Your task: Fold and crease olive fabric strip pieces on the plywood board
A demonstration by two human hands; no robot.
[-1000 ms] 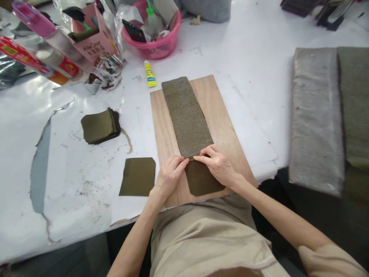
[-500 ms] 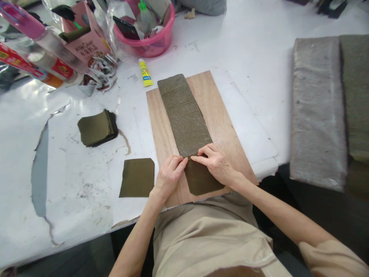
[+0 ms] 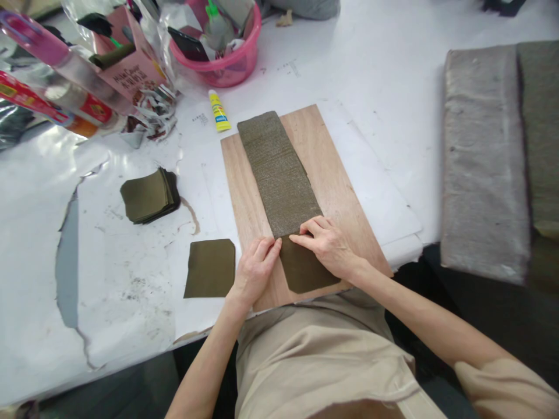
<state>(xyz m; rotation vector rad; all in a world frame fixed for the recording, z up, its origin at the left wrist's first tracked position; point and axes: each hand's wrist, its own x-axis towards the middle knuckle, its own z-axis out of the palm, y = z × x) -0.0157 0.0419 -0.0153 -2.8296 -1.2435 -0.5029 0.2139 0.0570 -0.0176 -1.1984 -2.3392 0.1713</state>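
A long grey-olive fabric strip (image 3: 282,171) lies slantwise on a thin wooden board (image 3: 345,174). At its near end is a smooth dark olive fabric piece (image 3: 308,267) with cut corners. My left hand (image 3: 255,265) is closed, thumb and fingertips pinching the left corner where the piece meets the strip. Just right of it, my right hand (image 3: 327,244) is closed too, its thumb and forefinger on the same top edge. Left of the board lies a matching loose olive piece (image 3: 210,269), and farther off a stack of such pieces (image 3: 151,196).
Beyond the board lies a yellow glue tube (image 3: 219,110). A pink basket (image 3: 231,73) of small items, a pink carton (image 3: 140,64) and bottles stand at the back left. Thick folded grey material (image 3: 484,163) lies at the right. The white table cover (image 3: 67,262) is torn at left.
The olive piece's top edge now lies flatter against the strip's end. Both hands keep nearly the same place, and the view has shifted slightly.
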